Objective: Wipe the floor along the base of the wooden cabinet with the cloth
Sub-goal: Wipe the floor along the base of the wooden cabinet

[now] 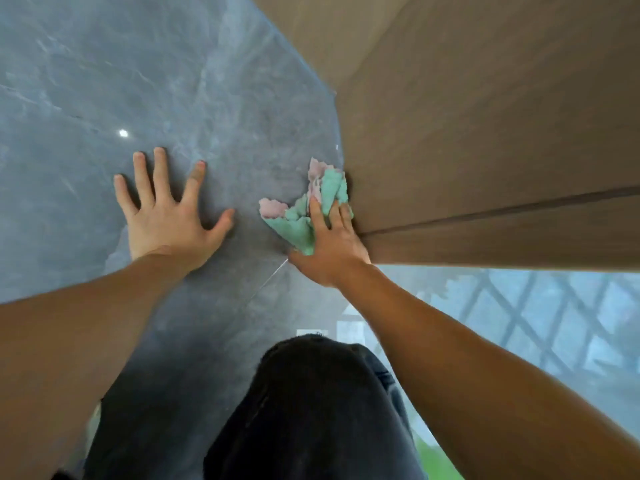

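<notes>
The right hand (pixel 330 244) covers the lower part of the cloth (pixel 304 206). The wooden cabinet (pixel 485 116) is cut by the top and right edges — its upper part is not seen.

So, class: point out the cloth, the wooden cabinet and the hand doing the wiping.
cloth (pixel 300 226): head view, green fold.
wooden cabinet (pixel 485 133): head view, side panel.
right hand (pixel 332 251): head view, back of hand.

You have two hands in view: one left hand (pixel 166 220) spread flat and one right hand (pixel 330 247) on the cloth. There is one cloth (pixel 304 216), green and pink, bunched. One wooden cabinet (pixel 485 133) shows one dark seam across its face. One grey floor (pixel 86 81) carries one thin joint line. One dark-trousered knee (pixel 311 393) shows.
</notes>
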### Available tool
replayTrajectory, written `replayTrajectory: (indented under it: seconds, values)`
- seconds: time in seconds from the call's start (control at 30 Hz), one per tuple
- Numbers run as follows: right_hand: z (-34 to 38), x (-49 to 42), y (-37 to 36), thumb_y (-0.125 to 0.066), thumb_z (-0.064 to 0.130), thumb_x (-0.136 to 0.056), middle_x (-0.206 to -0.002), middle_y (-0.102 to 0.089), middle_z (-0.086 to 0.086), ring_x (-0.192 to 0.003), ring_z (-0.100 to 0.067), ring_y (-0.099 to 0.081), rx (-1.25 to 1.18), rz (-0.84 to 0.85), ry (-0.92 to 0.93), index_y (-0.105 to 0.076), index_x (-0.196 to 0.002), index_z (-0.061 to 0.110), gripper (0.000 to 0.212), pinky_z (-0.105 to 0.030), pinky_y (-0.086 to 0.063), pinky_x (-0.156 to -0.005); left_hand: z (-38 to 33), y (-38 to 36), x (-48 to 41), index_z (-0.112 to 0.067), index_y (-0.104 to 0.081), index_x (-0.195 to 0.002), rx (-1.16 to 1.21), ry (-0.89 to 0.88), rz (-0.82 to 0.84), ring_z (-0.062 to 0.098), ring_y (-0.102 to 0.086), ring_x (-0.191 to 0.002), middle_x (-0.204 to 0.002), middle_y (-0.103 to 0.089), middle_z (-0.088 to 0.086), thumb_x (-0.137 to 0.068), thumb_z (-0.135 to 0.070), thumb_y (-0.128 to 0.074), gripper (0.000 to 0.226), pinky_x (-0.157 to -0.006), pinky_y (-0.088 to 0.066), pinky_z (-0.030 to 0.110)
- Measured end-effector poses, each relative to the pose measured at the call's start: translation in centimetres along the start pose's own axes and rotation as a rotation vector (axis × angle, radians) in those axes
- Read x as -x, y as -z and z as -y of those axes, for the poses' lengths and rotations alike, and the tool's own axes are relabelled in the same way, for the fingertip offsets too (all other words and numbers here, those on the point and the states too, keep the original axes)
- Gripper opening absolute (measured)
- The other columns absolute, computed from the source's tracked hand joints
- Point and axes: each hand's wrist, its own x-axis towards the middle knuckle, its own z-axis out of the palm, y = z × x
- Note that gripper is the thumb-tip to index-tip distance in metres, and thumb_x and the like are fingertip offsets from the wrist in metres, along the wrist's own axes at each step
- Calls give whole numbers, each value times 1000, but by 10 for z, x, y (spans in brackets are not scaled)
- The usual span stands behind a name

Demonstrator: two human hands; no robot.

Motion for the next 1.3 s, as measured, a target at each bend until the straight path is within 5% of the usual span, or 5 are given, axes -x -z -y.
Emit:
replayTrajectory:
  seconds: [0.13, 0.7, 0.97, 1.1, 1.3]
  values:
    - [-10, 24, -15, -56, 64, -76, -164, 9, -12, -151, -29, 12, -38, -33, 57, 8, -154, 29, 107, -42, -9, -121, 1, -3, -6, -32, -26, -155, -21, -19, -14, 47, -8, -155, -167, -14, 22, -84, -80, -33, 86, -119, -5, 68]
    - [-107, 91, -64, -49, 53, -87, -165, -2, -9, -152, -26, 0, 259, -82, 348, 3, -154, 34, 88, -48, -9, -122, -56, -9, 48, -14, -18, -160, 17, 142, 8, 51, -3, -155, -168, -7, 27, -87, -62, -33, 88, -121, -4, 68]
    - [-257, 112, -56, -41, 69, -81, -166, -4, -3, -150, -30, -15, 7, 55, -330, 6, -149, 50, 84, -54, -19, -119, -93, -15, 71, -7, -16, -160, 12, 251, 50, 53, -1, -154, -167, -5, 30, -89, -47, -38, 84, -120, -4, 69]
    - [-231, 104, -64, -51, 62, -78, -166, -2, -2, -150, -34, -6, -249, 20, -432, -2, -151, 45, 90, -51, -20, -120, -126, -18, 93, -2, -18, -159, 40, 247, 105, 56, -1, -152, -166, -5, 34, -90, -41, -46, 84, -119, -4, 70]
    - [-163, 126, -82, -57, 28, -82, -148, -42, -4, -124, -37, -40, -348, -215, -423, -39, -145, 39, 66, -39, -43, -100, -155, 2, 131, -10, -48, -144, 65, 22, 251, 50, -26, -146, -159, -30, 25, -90, -42, -54, 63, -114, -26, 57]
